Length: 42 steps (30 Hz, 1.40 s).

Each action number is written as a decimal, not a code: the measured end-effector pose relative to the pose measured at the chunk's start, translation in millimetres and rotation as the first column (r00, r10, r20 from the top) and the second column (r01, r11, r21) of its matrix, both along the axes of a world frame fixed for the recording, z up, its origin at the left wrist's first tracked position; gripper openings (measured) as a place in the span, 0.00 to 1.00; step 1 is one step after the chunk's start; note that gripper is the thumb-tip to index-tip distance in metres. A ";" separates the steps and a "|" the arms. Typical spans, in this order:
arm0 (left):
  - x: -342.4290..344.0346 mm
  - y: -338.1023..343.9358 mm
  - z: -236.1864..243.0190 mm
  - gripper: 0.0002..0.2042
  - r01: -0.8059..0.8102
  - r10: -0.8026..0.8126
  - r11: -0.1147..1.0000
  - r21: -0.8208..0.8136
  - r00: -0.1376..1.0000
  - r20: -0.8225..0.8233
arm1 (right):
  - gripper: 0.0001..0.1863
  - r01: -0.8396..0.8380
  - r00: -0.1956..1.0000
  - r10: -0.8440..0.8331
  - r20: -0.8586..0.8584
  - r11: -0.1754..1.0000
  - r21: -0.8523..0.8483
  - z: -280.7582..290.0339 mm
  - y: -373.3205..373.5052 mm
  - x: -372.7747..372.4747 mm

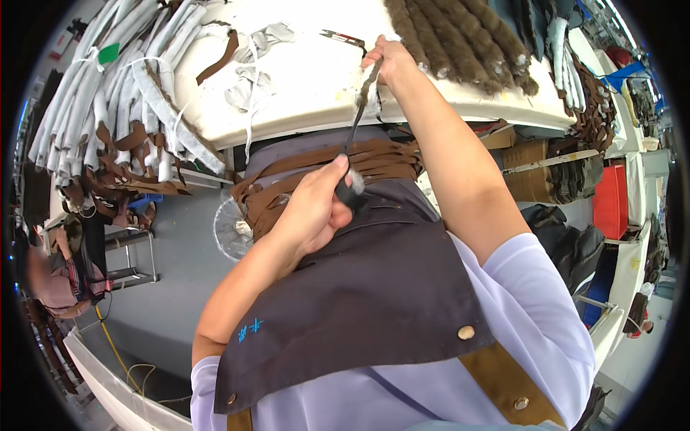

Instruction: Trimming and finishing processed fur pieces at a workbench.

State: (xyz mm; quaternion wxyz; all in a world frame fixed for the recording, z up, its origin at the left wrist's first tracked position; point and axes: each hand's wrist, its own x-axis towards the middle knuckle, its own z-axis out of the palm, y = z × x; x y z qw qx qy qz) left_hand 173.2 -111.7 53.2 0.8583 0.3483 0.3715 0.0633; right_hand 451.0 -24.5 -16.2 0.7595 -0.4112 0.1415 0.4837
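Note:
A narrow furry strip (369,90), brown-grey with a white edge and a thin dark lower part, is stretched between my two hands. My right hand (392,61) is closed on its upper end, over the front edge of the white table. Lower down, in front of my apron, my left hand (316,205) pinches the thin dark end between thumb and fingers. A black piece (350,194) with grey fluff shows at the left fingers; its kind is unclear. Thread snips (342,37) with a red part lie on the table just left of my right hand.
Brown fur strips (460,43) lie at the table's back right. White rolls (108,93) with brown ends are piled at the left. Brown bands (323,161) lie across my lap. A clear-lined bin (231,230) stands below. Another person (61,276) sits far left.

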 end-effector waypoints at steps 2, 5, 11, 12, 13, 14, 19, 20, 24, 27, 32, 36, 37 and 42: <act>-12.5 1.7 -1.6 0.16 -0.024 0.024 1.000 -0.008 0.999 -0.043 | 0.13 -0.004 1.000 0.005 0.016 1.000 -0.020 3.7 -0.4 -2.2; -25.6 1.6 0.3 0.16 0.074 -0.066 0.993 0.086 0.994 -0.089 | 0.12 -0.006 1.000 0.007 0.031 1.000 -0.026 3.8 -1.4 -1.7; -53.7 -7.5 9.4 0.17 0.095 -0.086 0.992 0.086 0.992 -0.097 | 0.14 -0.003 1.000 0.005 0.031 0.998 -0.057 10.8 -1.8 -4.9; -61.1 -7.7 10.6 0.17 0.106 -0.097 0.990 0.095 0.991 -0.093 | 0.14 0.002 1.000 -0.001 0.028 0.998 -0.059 9.1 -1.4 -4.0; -69.2 -6.6 14.3 0.18 0.162 -0.142 0.977 0.137 0.980 -0.139 | 0.14 0.007 1.000 -0.006 0.024 0.998 -0.062 7.6 -1.3 -2.8; -73.8 -6.7 17.4 0.18 0.159 -0.140 0.978 0.137 0.980 -0.139 | 0.14 0.004 1.000 -0.003 0.023 0.998 -0.062 8.2 -1.0 -3.8; -90.6 -14.3 31.4 0.17 0.202 -0.174 0.963 0.177 0.972 -0.161 | 0.11 0.050 0.999 -0.050 0.019 0.998 -0.049 8.6 -1.1 -5.1; -95.1 -15.5 34.4 0.17 0.183 -0.151 0.965 0.190 0.974 -0.169 | 0.11 0.051 0.999 -0.050 0.018 0.998 -0.047 7.5 -0.4 -2.9; -124.3 -15.8 42.3 0.17 0.160 -0.109 0.963 0.217 0.967 -0.230 | 0.10 0.073 0.997 -0.073 -0.018 0.997 -0.021 1.3 5.2 6.3; -149.6 -20.9 45.2 0.16 0.086 -0.028 0.971 0.224 0.968 -0.250 | 0.09 0.082 0.997 -0.081 -0.017 0.997 0.012 -1.2 9.0 8.3; -150.8 -19.3 36.5 0.18 -0.580 0.557 0.815 -0.006 0.786 -0.269 | 0.04 -0.031 0.984 -0.005 0.179 0.980 0.197 -12.7 -4.9 16.6; -161.6 9.3 -13.2 0.10 -0.505 0.579 0.811 -0.297 0.611 0.540 | 0.13 -0.006 0.913 -0.105 0.394 0.963 0.269 46.2 -41.4 -77.4; -139.2 13.6 -13.9 0.07 -0.654 0.531 0.741 0.150 0.708 0.466 | 0.14 -0.042 0.906 -0.088 0.415 0.955 0.294 59.9 -46.1 -101.1; -84.8 42.5 -21.8 0.18 0.218 0.357 -0.107 0.970 0.919 -0.167 | 0.13 -0.302 0.870 0.025 0.493 0.816 0.492 95.5 -66.3 -174.4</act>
